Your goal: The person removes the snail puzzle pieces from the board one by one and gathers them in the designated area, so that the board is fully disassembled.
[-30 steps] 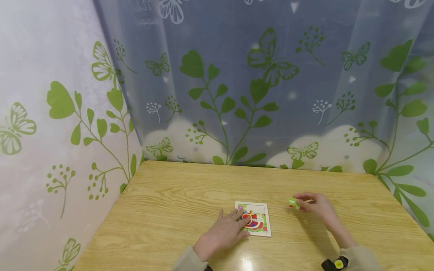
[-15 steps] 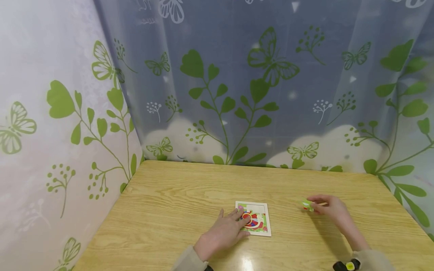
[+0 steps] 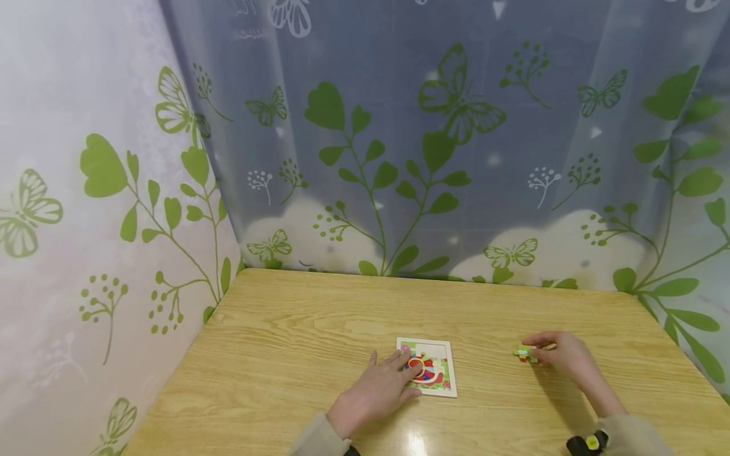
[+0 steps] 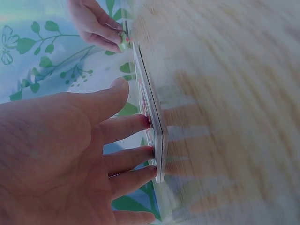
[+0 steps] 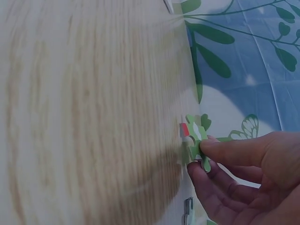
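Note:
A jigsaw puzzle in a white-rimmed square tray [image 3: 453, 373] lies on the table, showing a colourful picture with red and yellow curves. Its upper right part shows a pale bare area. My left hand [image 3: 379, 387] rests its outstretched fingers on the puzzle's left side; in the left wrist view the fingertips [image 4: 146, 152] touch the tray's edge. Off to the right, my right hand [image 3: 564, 356] pinches a green puzzle piece [image 3: 525, 353] with white and red patches between thumb and fingers. The right wrist view shows this piece [image 5: 196, 138] tilted, close over the tabletop.
Beyond the right hand's fingers, a small flat object [image 5: 188, 211] lies on the table in the right wrist view. The wooden table [image 3: 319, 316] meets a blue curtain [image 3: 376, 190] printed with green leaves and butterflies. A pale printed sheet [image 3: 63, 304] hangs along the left.
My right hand has carried the puzzle piece rightward, away from the tray, and slightly down towards the table. My left hand has stayed on the puzzle.

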### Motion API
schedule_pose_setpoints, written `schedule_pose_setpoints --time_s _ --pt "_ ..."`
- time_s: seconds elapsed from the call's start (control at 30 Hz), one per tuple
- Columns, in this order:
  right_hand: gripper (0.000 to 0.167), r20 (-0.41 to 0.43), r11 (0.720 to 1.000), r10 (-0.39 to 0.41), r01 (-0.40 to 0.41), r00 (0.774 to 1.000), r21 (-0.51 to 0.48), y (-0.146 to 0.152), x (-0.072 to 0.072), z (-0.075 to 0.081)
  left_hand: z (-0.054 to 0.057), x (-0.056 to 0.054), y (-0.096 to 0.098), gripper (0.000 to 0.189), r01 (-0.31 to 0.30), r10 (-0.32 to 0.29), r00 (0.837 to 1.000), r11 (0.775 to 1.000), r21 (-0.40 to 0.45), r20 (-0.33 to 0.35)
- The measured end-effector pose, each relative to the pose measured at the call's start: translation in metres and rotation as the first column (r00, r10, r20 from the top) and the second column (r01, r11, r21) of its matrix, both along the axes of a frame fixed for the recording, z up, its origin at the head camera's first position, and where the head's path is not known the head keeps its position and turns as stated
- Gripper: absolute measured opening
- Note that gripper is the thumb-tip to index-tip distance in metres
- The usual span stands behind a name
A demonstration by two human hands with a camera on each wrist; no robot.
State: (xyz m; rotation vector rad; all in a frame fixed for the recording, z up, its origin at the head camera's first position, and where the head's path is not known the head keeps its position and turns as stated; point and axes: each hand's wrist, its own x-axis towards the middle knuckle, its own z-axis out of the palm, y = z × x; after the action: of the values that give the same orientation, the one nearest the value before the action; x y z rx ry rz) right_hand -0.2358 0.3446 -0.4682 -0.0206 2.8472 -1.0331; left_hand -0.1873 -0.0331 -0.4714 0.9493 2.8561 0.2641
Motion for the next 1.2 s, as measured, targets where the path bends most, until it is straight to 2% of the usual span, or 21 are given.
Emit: schedule_pose_setpoints --time_s 0.43,0.63,0.83,0.93,1.2 --pt "0.021 -0.032 0.993 0.015 -0.011 0.999 0.119 -0.003 -0.004 -0.001 0.001 0.0 0.001 0.054 0.003 -0.003 1.0 1.0 -0.001 0.0" --pt "0.025 -0.083 0.983 0.03 -0.014 0.996 0.18 -0.001 -0.004 0.004 0.0 -0.001 0.001 0.054 -0.002 0.002 1.0 1.0 0.005 -0.004" --pt "0.03 -0.155 0.993 -0.006 0.024 0.988 0.112 -0.005 -0.002 0.007 0.0 -0.001 0.001 0.054 -0.016 0.016 1.0 1.0 0.004 0.006" --pt "0.032 -0.165 0.995 -0.025 0.04 0.986 0.088 -0.01 0.0 0.008 0.0 -0.001 0.001 0.054 -0.018 0.018 1.0 1.0 0.002 0.012" --pt "0.031 -0.207 1.0 -0.016 0.014 0.978 -0.012 -0.028 0.005 0.007 -0.002 -0.002 -0.001 0.055 -0.009 0.009 1.0 1.0 0.018 0.014"
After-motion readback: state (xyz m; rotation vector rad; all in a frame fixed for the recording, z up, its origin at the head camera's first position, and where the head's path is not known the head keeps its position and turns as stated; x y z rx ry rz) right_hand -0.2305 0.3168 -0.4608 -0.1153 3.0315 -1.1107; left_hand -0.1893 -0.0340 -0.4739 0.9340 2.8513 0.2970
